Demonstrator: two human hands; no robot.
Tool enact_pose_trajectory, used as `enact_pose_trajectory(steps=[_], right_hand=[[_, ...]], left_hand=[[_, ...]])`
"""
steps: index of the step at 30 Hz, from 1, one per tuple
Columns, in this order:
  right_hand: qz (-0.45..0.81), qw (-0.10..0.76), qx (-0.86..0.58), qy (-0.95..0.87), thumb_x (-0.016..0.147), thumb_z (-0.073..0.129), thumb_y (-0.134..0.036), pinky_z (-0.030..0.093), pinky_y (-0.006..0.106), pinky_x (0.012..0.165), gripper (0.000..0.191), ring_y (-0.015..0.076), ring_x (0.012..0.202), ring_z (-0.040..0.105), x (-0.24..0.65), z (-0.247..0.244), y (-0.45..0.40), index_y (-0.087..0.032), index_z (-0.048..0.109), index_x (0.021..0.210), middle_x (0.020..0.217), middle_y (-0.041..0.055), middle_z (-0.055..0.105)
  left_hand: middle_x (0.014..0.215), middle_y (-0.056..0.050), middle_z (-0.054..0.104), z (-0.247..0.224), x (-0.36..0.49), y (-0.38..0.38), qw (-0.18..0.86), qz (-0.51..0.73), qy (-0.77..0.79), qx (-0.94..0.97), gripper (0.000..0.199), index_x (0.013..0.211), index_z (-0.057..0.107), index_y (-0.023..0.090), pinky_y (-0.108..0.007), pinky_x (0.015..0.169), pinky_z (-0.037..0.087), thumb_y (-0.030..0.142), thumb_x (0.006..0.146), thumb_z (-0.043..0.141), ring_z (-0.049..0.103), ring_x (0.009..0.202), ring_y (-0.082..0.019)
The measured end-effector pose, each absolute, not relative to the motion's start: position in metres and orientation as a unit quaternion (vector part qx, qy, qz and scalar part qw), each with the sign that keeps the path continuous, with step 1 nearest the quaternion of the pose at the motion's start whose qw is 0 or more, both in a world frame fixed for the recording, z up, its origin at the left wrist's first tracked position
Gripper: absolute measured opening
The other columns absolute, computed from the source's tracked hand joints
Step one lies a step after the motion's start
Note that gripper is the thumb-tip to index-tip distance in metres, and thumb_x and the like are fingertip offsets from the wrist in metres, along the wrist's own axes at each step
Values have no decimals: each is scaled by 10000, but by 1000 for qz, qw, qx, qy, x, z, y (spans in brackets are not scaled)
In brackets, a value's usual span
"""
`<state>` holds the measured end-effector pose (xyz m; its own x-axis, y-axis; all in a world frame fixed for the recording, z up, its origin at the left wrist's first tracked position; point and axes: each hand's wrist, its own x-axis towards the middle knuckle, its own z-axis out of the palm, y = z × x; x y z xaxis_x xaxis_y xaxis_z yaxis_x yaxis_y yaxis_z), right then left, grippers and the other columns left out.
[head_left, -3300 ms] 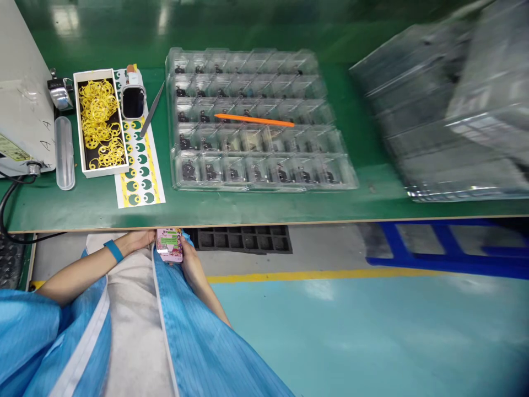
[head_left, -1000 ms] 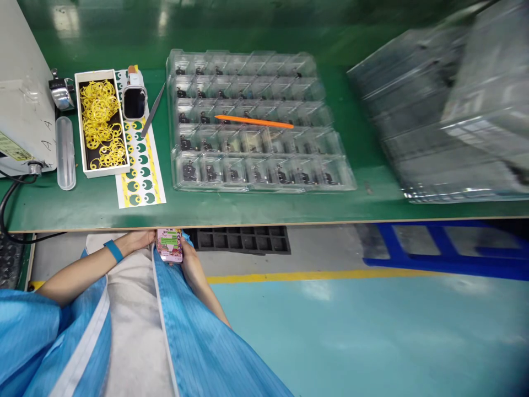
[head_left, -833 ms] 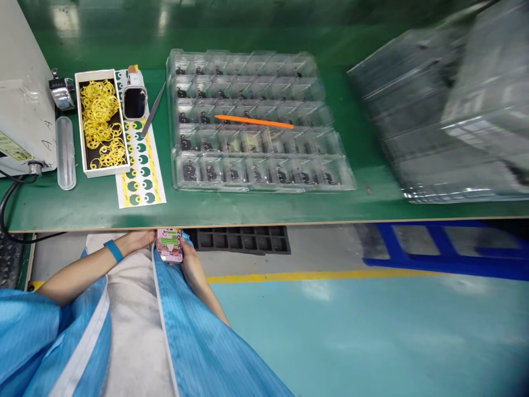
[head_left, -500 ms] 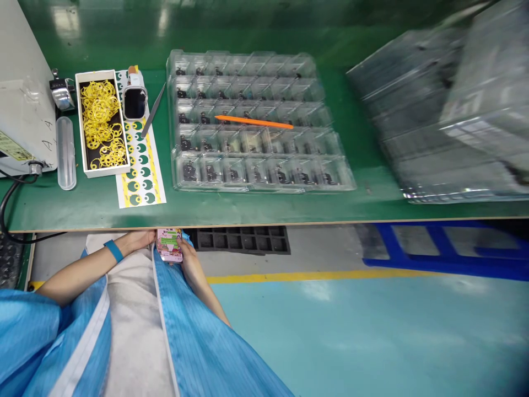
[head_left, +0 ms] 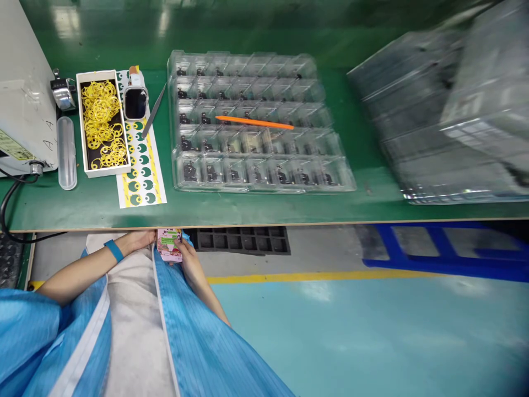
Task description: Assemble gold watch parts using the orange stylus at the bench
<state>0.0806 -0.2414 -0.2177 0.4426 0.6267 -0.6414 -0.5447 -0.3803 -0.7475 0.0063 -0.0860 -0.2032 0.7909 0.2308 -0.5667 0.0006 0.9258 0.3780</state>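
A smartphone (head_left: 166,249) with a pink chat screen and green message bubbles lies in my lap, just below the table's front edge. My left hand (head_left: 142,240), with a blue band on its wrist, grips the phone's left side; its fingertips are partly hidden. On the other side my right hand (head_left: 190,258) is closed around the phone's right edge, its thumb over the screen.
On the green table (head_left: 256,208) are a box of yellow rings (head_left: 100,113), a sticker sheet (head_left: 142,182), a smartwatch (head_left: 135,103), tweezers (head_left: 154,111), a clear compartment tray (head_left: 264,184) holding black parts, and an orange stick (head_left: 254,122). Blurred clear trays (head_left: 413,110) stand right.
My right thumb has shifted a little over the phone's screen. Both hands and the things on the table otherwise stay in place.
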Motion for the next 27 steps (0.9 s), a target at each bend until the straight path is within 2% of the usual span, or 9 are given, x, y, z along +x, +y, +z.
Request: enact_pose_trajectory(steps=[18, 27], right_hand=[[531, 559, -636, -31, 959, 563, -385, 543, 264, 603, 265, 119, 689, 613, 81, -216, -242, -143, 610, 1057, 915, 28, 641], [534, 565, -629, -14, 947, 581, -376, 555, 285, 643, 265, 140, 757, 633, 84, -216, -243, -146, 614, 1075, 977, 42, 648]], left_hand=[[1145, -97, 628, -205, 5, -86, 925, 53, 329, 183, 287, 1161, 598, 154, -396, 811, 564, 340, 943, 584, 641, 945, -206], [1100, -91, 644, -206, 5, -86, 921, 49, 339, 184, 294, 1142, 605, 141, -394, 798, 564, 354, 940, 588, 649, 913, -201]])
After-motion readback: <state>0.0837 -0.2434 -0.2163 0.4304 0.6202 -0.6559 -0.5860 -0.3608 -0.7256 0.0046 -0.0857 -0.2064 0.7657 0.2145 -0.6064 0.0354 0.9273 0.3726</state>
